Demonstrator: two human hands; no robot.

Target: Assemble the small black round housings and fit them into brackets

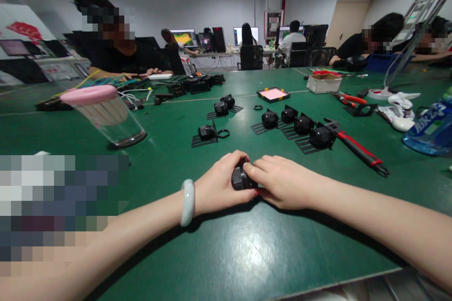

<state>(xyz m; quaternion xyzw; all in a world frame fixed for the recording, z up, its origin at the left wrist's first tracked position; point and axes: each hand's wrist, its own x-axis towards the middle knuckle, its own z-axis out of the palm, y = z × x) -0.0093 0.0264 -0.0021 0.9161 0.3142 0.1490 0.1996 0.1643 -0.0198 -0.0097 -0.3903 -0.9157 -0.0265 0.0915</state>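
Close to the table's near side, my left hand [221, 179] grips a black plastic fitting [239, 178] between thumb and fingers. From the other side my right hand [282, 181] closes on the same part, its fingers covering much of it. Beyond my hands, similar black fittings on slotted plates lie in two groups: one fitting [206, 131] at the left, with a loose black ring [223, 133] beside it, and several more, such as this black fitting [303, 123], at the right. An adjustable wrench [360, 150] with red-black handle touches the right group.
A pink-lidded glass jar [116, 122] stands at left. Farther back are a pink tray with black rim [273, 94], a small white box [324, 83] and red-handled pliers [353, 99]. A blue bottle [431, 127] is at far right. Other people sit across the green table [169, 244].
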